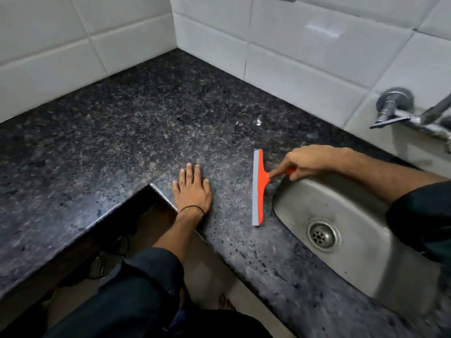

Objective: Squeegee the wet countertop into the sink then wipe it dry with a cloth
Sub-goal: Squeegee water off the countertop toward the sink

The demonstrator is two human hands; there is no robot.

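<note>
Here, squeegee (258,189) blade lengthwise beside sink (366,252), handle toward right hand (307,163)

Dark rolled-up sleeves on 2 arms; thin black band at left wrist (192,208).

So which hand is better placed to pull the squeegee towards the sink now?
The right hand. It already grips the orange squeegee by its handle, beside the sink. The left hand lies flat on the countertop, away from the tool.
</note>
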